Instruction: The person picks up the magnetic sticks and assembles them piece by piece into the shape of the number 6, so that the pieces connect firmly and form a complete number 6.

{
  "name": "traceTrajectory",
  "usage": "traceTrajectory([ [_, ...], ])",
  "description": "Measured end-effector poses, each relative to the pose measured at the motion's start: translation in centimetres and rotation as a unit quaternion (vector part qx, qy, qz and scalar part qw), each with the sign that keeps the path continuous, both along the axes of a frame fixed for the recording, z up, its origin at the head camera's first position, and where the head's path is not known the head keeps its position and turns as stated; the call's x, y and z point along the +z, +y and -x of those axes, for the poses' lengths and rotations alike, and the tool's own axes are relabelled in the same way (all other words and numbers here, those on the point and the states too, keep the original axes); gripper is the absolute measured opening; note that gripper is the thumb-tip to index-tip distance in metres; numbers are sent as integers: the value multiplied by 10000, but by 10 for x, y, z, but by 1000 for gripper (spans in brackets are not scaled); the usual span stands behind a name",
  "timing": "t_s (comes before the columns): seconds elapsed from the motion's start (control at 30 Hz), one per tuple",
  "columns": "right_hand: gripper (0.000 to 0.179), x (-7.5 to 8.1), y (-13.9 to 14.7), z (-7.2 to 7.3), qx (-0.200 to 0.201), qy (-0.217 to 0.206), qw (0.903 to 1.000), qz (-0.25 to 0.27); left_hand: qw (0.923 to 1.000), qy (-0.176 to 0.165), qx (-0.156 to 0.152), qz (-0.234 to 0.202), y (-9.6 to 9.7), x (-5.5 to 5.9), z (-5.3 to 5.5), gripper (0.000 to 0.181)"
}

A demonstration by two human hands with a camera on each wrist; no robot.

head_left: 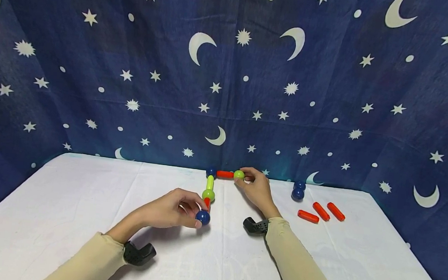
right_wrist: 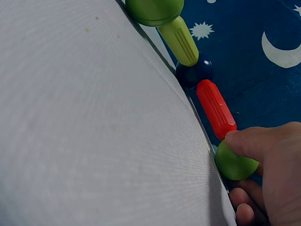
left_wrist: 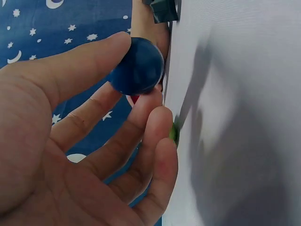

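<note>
A chain of balls and rods lies on the white table. My left hand (head_left: 174, 209) pinches a blue ball (head_left: 203, 218) between thumb and fingers at the near end. Behind that ball a red rod (head_left: 207, 203) runs to a green ball (head_left: 208, 195), then a yellow-green rod (head_left: 210, 182) leads to a far blue ball (head_left: 211, 172). From there another red rod (head_left: 225, 174) goes right to a second green ball (head_left: 238, 174), which my right hand (head_left: 257, 189) grips with thumb and fingers. In the left wrist view the pinched ball hides most of the red rod.
To the right, two blue balls (head_left: 297, 194) stand close together near the back edge. Three loose red rods (head_left: 321, 211) lie in front of them. A dark blue cloth (head_left: 232, 92) with moons and stars hangs behind the table (head_left: 261, 267).
</note>
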State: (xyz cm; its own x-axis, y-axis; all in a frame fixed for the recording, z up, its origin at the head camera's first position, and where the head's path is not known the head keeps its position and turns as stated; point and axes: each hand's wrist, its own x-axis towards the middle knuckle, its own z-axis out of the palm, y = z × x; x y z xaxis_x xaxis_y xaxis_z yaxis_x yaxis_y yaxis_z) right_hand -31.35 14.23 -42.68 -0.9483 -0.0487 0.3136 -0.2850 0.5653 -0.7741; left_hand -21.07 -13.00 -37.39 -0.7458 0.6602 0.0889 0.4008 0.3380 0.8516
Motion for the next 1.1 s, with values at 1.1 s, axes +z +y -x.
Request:
traceTrajectory([
  [1.1,36,0,0,-1,6,51,10000,38,9989,404,107,202,8,-8,-4,24],
])
